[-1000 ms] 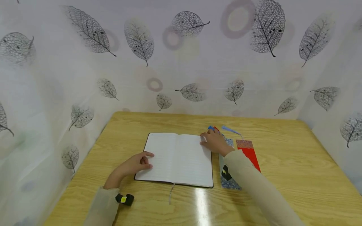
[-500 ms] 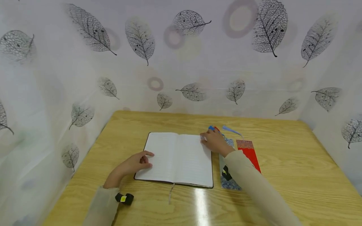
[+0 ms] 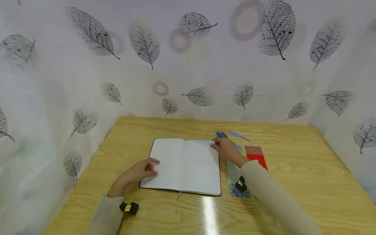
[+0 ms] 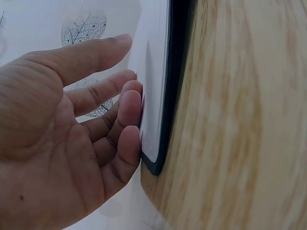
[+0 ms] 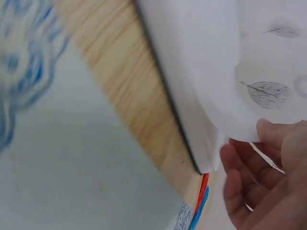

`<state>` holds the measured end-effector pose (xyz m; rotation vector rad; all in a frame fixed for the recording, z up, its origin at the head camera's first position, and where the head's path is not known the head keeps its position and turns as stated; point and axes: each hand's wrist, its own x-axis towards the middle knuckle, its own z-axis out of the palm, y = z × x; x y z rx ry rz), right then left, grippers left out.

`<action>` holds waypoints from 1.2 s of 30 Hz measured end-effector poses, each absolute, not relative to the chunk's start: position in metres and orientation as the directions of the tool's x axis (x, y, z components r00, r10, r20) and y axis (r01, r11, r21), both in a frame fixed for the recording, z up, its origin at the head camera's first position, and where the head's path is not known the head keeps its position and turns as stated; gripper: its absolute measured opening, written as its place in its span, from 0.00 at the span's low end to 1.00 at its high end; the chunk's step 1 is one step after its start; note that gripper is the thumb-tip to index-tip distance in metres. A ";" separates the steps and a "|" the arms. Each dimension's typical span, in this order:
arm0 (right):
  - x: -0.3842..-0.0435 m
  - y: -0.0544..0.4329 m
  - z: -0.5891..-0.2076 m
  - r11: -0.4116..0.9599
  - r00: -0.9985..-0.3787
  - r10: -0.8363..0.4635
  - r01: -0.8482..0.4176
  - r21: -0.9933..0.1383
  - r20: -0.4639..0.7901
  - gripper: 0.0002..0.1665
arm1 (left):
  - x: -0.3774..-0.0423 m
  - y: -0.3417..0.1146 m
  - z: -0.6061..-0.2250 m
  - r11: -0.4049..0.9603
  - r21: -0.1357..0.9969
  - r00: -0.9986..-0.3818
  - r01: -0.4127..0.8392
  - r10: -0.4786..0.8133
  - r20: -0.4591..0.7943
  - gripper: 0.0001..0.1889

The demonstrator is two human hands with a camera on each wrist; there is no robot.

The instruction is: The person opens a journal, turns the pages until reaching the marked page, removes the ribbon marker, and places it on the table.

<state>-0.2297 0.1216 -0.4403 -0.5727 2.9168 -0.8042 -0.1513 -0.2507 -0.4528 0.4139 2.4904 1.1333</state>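
An open notebook (image 3: 199, 169) with lined white pages and a dark cover lies on the table. My right hand (image 3: 229, 150) is at its upper right corner. In the right wrist view, this hand (image 5: 268, 177) pinches the corner of a page (image 5: 216, 81) between thumb and fingers, and the page curves up off those below. My left hand (image 3: 136, 172) rests at the left page's outer edge. The left wrist view shows that hand (image 4: 81, 129) with loosely curled fingers, fingertips right at the page surface, and thumb apart.
Right of the notebook lie a pale blue-patterned bookmark (image 3: 234, 174) and a red bookmark (image 3: 258, 156), partly covered by my right arm. A blue tassel (image 3: 219, 134) and a light blue tassel (image 3: 239, 134) lie behind. A ribbon marker (image 3: 177, 204) trails from the notebook's front edge.
My right hand has shifted slightly right and toward me from the page's top corner, showing more of the blue and red tassels. The left hand has stayed in place.
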 end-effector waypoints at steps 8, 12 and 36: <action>-0.213 0.136 -0.442 0.460 -0.905 -0.405 -0.075 -0.885 -0.133 0.28 | -0.152 -0.254 -0.454 0.638 0.761 -0.883 0.117 0.417 -0.213 0.25; -0.203 0.134 -0.441 0.358 -0.886 -0.428 0.015 -0.934 -0.178 0.32 | -0.153 -0.254 -0.453 0.638 0.761 -0.884 0.114 0.416 -0.216 0.25; -0.156 0.038 -0.444 0.619 -0.682 -0.676 -0.320 -0.717 -0.278 0.36 | -0.154 -0.270 -0.448 0.661 0.746 -0.943 0.079 0.292 -0.160 0.19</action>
